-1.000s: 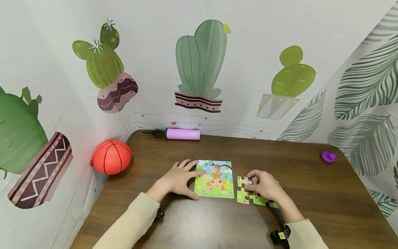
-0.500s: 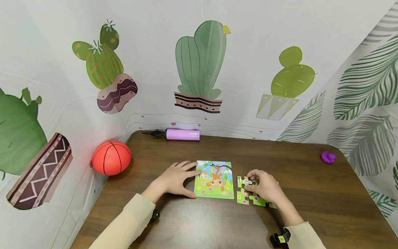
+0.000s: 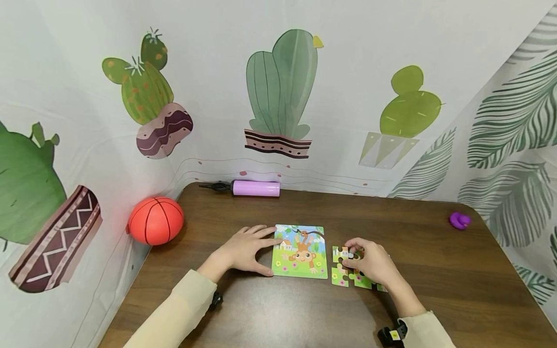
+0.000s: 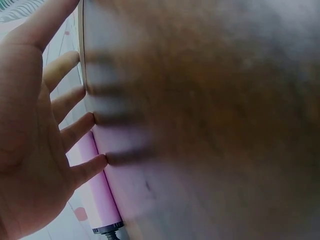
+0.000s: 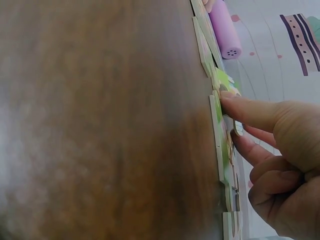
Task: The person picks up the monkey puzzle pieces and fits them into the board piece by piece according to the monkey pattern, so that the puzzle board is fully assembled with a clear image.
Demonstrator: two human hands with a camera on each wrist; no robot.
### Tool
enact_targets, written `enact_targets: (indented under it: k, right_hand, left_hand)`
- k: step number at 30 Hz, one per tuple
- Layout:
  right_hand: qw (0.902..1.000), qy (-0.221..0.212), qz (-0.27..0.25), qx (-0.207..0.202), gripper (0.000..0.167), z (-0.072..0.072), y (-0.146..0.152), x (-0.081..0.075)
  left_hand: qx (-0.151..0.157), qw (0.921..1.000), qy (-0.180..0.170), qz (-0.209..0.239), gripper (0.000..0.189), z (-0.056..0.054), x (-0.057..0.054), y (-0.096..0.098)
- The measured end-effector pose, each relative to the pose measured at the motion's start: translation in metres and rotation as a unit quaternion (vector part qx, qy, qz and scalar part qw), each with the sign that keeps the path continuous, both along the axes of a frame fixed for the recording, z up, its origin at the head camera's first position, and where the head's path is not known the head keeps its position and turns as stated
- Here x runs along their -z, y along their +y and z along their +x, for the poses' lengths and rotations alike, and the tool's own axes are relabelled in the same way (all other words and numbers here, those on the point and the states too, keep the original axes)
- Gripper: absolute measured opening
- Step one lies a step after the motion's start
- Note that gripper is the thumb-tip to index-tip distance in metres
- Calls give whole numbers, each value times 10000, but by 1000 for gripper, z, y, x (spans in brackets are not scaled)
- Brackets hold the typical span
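A square monkey picture board (image 3: pixel 300 263) lies flat on the table. My left hand (image 3: pixel 249 250) rests at its left edge, fingers spread and straight, with fingertips on the board's border. In the left wrist view the same hand (image 4: pixel 37 130) meets the tabletop with its fingertips. To the right of the board lie several jigsaw pieces (image 3: pixel 340 277), partly covered by my right hand (image 3: pixel 370 261). That hand pinches a jigsaw piece (image 5: pixel 238 129) between thumb and fingers, low over the other pieces; most of the piece is hidden by the fingers.
A pink hand pump (image 3: pixel 256 188) with a black nozzle lies along the back edge of the table (image 3: pixel 270 309). A red ball (image 3: pixel 156 220) is at the left edge, against the cloth. A purple rubber duck (image 3: pixel 460 220) stands at the far right.
My left hand has shifted slightly left, uncovering a little more of the board's left side. My right hand stays at nearly the same spot over the jigsaw pieces.
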State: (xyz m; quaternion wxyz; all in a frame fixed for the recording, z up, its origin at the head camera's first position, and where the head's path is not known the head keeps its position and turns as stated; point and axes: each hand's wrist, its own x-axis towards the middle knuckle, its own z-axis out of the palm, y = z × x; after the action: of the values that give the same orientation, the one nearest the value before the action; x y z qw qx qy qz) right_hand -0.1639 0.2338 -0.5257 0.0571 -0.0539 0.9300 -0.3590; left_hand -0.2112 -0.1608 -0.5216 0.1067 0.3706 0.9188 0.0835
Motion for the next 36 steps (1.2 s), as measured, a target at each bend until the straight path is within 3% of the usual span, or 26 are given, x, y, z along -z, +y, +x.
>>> enact_targets:
  k: [14,21,30,36]
  right_hand:
    - [9996,199,-118,-177,22,-2,5,3]
    - [9967,-100,-798,-120,14,-3,6,2]
    - [9940,237,-994,-389,7,-13,-11,-7]
    - [9917,114,-1182,-498,9,-19,-28,-8]
  left_hand:
    - [-131,9997,-220,35,91,0,-6,1]
    - [-111,9997,-232,2,91,0,-5,1]
    - [-105,9996,-261,21,91,0,-7,2]
    - [-87,9997,-238,10,92,-1,-6,2]
